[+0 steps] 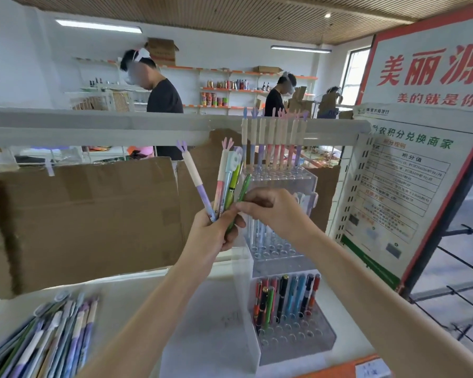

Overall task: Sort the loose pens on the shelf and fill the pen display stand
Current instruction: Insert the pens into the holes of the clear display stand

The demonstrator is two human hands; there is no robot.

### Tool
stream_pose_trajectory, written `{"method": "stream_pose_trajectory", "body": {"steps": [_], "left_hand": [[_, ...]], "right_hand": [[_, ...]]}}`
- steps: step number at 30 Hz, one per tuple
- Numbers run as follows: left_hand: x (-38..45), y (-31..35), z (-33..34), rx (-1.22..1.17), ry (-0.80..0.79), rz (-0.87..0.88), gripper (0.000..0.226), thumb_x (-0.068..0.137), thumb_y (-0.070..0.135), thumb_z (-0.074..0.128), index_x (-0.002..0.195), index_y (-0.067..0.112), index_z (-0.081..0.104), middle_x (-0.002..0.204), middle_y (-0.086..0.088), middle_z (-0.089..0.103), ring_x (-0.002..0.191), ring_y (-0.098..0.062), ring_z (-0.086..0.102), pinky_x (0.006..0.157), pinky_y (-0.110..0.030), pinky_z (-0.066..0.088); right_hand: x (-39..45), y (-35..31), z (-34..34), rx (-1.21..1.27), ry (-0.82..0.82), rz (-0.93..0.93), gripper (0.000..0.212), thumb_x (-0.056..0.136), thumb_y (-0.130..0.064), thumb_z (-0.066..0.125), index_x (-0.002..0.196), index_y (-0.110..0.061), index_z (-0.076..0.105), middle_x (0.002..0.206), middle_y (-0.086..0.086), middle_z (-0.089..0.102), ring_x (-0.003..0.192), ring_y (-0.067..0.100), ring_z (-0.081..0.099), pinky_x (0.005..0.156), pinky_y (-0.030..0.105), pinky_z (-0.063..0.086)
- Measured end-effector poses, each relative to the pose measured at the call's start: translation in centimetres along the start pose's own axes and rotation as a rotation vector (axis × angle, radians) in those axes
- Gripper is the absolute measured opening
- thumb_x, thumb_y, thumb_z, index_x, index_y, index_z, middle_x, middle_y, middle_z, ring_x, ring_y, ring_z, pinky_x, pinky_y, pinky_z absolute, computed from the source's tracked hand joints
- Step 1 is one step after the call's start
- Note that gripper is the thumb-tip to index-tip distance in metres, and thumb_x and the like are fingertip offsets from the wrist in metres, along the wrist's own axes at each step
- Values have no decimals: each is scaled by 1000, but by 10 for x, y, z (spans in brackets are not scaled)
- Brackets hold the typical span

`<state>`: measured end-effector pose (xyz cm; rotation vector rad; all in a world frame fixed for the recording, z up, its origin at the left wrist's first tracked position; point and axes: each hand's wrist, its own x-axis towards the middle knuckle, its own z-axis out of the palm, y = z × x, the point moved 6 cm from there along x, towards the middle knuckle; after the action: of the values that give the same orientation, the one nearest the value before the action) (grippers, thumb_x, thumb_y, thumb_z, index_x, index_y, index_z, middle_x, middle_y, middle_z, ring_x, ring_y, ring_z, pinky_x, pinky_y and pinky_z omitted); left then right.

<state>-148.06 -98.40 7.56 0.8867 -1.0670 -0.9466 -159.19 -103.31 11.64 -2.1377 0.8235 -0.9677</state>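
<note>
the left hand (212,231) grips a fanned bunch of pens (224,186) upright so the right hand (271,211) can pinch the green pen (241,195) out above it, bound probably for the display stand (284,241) just behind.

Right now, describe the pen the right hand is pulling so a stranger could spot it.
Find the clear pen stand on the white shelf. Just left of its top tier, the left hand holds a fan of pens. The right hand pinches the green pen at the fan's right edge: slim and plain green, with no claw-shaped cap like the pastel ones.
</note>
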Motion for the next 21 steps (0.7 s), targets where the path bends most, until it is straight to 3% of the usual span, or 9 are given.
{"method": "stream_pose_trajectory", "body": {"steps": [3, 6, 10, 13, 16, 18, 21], "left_hand": [[-12, -11, -4, 39, -29, -5, 14, 96, 13, 49, 89, 6, 60, 60, -2, 59, 48, -14, 47, 41, -22, 40], [-23, -34, -11, 73, 14, -84, 13, 95, 17, 50, 91, 13, 61, 62, 2, 64, 49, -13, 58, 45, -25, 51], [-40, -66, -22, 134, 85, -142, 14, 95, 25, 51, 89, 18, 62, 60, 5, 59, 42, -8, 44, 36, -17, 33], [-49, -83, -21, 143, 98, -154, 16, 96, 26, 49, 89, 18, 61, 50, 9, 41, 39, -4, 31, 37, -14, 24], [-54, -90, -17, 128, 97, -169, 23, 95, 28, 48, 82, 9, 48, 51, 5, 31, 40, -5, 25, 36, -13, 22], [-57, -91, -12, 109, 63, -162, 22, 95, 28, 47, 85, 8, 44, 55, 1, 25, 42, -7, 20, 36, -13, 19], [-60, -94, -10, 89, 62, -165, 23, 96, 25, 47, 85, 5, 49, 52, 3, 32, 38, -4, 25, 36, -12, 22]], "right_hand": [[-13, 7, 5, -24, 49, 16, 17, 86, -23, 66, 85, -8, 71, 64, -5, 60, 54, -2, 47, 57, 16, 38], [-30, 21, 2, 28, 126, 97, 12, 88, -18, 64, 77, -12, 66, 58, -8, 61, 52, 1, 52, 56, 17, 43], [-63, 38, -14, 74, 219, 158, 10, 89, -11, 60, 79, -10, 60, 69, 4, 71, 65, 19, 69, 66, 30, 57], [-88, 48, -19, -66, 246, 125, 12, 88, -10, 62, 77, -13, 59, 64, -1, 69, 60, 8, 66, 60, 17, 54], [-108, 65, -16, -182, 233, 163, 14, 87, -11, 62, 74, -14, 58, 65, -4, 68, 61, 6, 65, 61, 20, 54], [-118, 82, -8, -233, 211, 218, 15, 87, -13, 63, 75, -16, 56, 67, -7, 66, 60, 3, 61, 58, 12, 49], [-127, 105, 8, -276, 184, 294, 6, 87, -12, 64, 87, -9, 59, 73, -1, 61, 61, 5, 55, 53, 4, 39]]}}
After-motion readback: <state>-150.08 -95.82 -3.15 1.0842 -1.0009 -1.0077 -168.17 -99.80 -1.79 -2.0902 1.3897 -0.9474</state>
